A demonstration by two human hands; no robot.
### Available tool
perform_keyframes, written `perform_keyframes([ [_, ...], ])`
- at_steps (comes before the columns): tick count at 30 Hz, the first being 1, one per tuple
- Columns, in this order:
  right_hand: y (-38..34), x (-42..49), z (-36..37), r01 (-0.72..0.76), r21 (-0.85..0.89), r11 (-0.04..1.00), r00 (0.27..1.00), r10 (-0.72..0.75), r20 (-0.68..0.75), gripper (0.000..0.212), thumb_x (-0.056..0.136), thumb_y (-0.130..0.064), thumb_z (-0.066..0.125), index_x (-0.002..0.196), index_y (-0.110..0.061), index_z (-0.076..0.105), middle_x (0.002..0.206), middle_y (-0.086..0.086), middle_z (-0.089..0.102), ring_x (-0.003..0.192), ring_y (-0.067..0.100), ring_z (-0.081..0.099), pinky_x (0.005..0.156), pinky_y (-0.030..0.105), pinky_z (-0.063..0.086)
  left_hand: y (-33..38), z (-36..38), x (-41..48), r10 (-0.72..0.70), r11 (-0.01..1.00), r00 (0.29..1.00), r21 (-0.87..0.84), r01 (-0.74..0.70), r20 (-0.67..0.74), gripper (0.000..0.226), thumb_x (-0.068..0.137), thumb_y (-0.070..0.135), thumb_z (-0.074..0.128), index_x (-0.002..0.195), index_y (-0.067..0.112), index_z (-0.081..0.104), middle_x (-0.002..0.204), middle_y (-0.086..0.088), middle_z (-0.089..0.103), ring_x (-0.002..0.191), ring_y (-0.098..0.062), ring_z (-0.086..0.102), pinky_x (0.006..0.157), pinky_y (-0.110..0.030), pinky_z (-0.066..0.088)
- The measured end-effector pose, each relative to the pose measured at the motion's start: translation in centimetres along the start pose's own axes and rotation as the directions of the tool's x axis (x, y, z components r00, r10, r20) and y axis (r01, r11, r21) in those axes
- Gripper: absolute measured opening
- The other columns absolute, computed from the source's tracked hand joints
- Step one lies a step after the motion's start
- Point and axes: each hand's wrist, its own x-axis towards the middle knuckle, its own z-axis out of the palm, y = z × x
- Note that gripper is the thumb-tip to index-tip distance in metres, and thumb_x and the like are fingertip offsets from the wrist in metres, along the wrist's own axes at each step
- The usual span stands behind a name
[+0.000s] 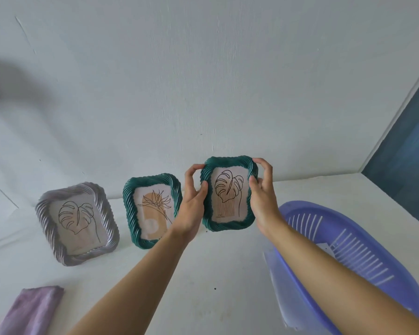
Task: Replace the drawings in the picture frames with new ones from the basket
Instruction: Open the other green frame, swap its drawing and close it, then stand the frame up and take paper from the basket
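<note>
A green ridged picture frame point(228, 193) with a leaf line drawing is held upright just above the white table. My left hand point(192, 204) grips its left edge, thumb on the front. My right hand point(263, 189) grips its right edge, fingers curled over the top corner. A second green frame point(153, 210) with a flower drawing leans against the wall left of it, partly behind my left wrist. Further left stands a grey frame point(79, 223) with a leaf drawing. The purple slotted basket point(344, 245) sits at the right, under my right forearm; a sheet of paper shows inside it.
A folded purple cloth point(32, 310) lies at the table's front left. The white wall point(203, 81) rises close behind the frames. A dark blue panel point(406, 165) borders the table's right end.
</note>
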Motion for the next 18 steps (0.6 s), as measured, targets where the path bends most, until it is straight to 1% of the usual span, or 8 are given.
perform_keyframes([
  [2, 0.5, 1.0, 0.2, 0.028, 0.023, 0.999, 0.999, -0.027, -0.032, 0.045, 0.102, -0.006, 0.037, 0.117, -0.047, 0.044, 0.086, 0.01, 0.045, 0.07, 0.02, 0.043, 0.064, 0.031, 0.039, -0.5, 0.1, 1.0, 0.005, 0.999, 1.0, 0.039, -0.005, -0.003, 0.033, 0.11, 0.013, 0.029, 0.125, 0.039, 0.042, 0.105, -0.017, 0.065, 0.095, -0.027, 0.062, 0.088, -0.049, 0.054],
  [4, 1.0, 1.7, 0.5, 0.047, 0.037, 0.998, 0.998, -0.045, -0.045, 0.045, 0.1, 0.0, 0.037, 0.112, -0.042, 0.047, 0.084, 0.005, 0.043, 0.066, 0.013, 0.039, 0.062, 0.026, 0.037, -1.2, 0.0, 2.0, -0.003, 0.997, 1.0, 0.078, 0.004, -0.008, 0.031, 0.11, 0.012, 0.026, 0.122, 0.033, 0.045, 0.102, -0.012, 0.066, 0.095, -0.027, 0.061, 0.084, -0.047, 0.053],
  [5, 1.3, 1.9, 0.7, 0.047, 0.052, 0.998, 0.998, -0.045, -0.044, 0.046, 0.098, 0.003, 0.037, 0.11, -0.04, 0.05, 0.087, 0.002, 0.045, 0.066, 0.011, 0.039, 0.064, 0.024, 0.037, -1.6, -0.2, 2.4, -0.013, 0.996, 1.0, 0.09, 0.014, -0.013, 0.03, 0.11, 0.013, 0.026, 0.119, 0.029, 0.049, 0.106, -0.012, 0.066, 0.099, -0.03, 0.061, 0.086, -0.049, 0.053],
  [7, 2.0, 2.3, 0.8, 0.025, 0.073, 0.997, 0.999, -0.022, -0.046, 0.049, 0.095, 0.008, 0.037, 0.108, -0.035, 0.054, 0.097, 0.0, 0.052, 0.073, 0.011, 0.044, 0.069, 0.024, 0.039, -2.4, -0.4, 2.9, -0.025, 0.994, 1.0, 0.106, 0.027, -0.016, 0.033, 0.11, 0.014, 0.026, 0.117, 0.024, 0.056, 0.122, -0.012, 0.065, 0.114, -0.034, 0.058, 0.098, -0.056, 0.049],
  [8, 2.3, 2.4, 0.9, 0.008, 0.078, 0.997, 0.999, -0.005, -0.044, 0.051, 0.093, 0.011, 0.037, 0.108, -0.035, 0.056, 0.104, 0.002, 0.055, 0.078, 0.011, 0.047, 0.074, 0.025, 0.04, -2.7, -0.4, 3.1, -0.026, 0.994, 1.0, 0.106, 0.027, -0.018, 0.034, 0.11, 0.013, 0.026, 0.118, 0.023, 0.058, 0.129, -0.011, 0.062, 0.122, -0.034, 0.056, 0.104, -0.058, 0.046],
  [11, 3.3, 2.6, 0.9, -0.045, 0.118, 0.992, 0.998, 0.049, -0.028, 0.059, 0.089, 0.015, 0.037, 0.108, -0.036, 0.062, 0.119, 0.011, 0.059, 0.094, 0.016, 0.053, 0.084, 0.032, 0.041, -3.7, -0.7, 3.0, 0.017, 0.994, 1.0, 0.107, -0.015, -0.023, 0.039, 0.108, 0.005, 0.026, 0.128, 0.017, 0.058, 0.141, -0.004, 0.056, 0.135, -0.027, 0.048, 0.113, -0.058, 0.038],
  [14, 3.7, 2.4, 0.8, -0.074, 0.148, 0.986, 0.997, 0.078, -0.025, 0.061, 0.087, 0.017, 0.037, 0.105, -0.033, 0.066, 0.107, 0.008, 0.062, 0.087, 0.02, 0.048, 0.078, 0.034, 0.036, -4.9, -1.1, 2.8, 0.056, 0.992, 0.998, 0.116, -0.05, -0.041, 0.041, 0.106, 0.006, 0.028, 0.134, 0.018, 0.056, 0.145, -0.007, 0.053, 0.138, -0.028, 0.044, 0.115, -0.059, 0.034],
  [18, 4.1, 2.4, 1.1, -0.129, 0.167, 0.978, 0.989, 0.139, -0.046, 0.061, 0.089, 0.014, 0.031, 0.099, -0.034, 0.068, 0.087, 0.014, 0.046, 0.08, 0.026, 0.038, 0.073, 0.037, 0.031, -5.0, -1.1, 2.3, 0.046, 0.99, 0.997, 0.133, -0.036, -0.067, 0.044, 0.108, 0.01, 0.027, 0.138, 0.032, 0.05, 0.144, -0.008, 0.051, 0.133, -0.028, 0.048, 0.11, -0.055, 0.043],
])
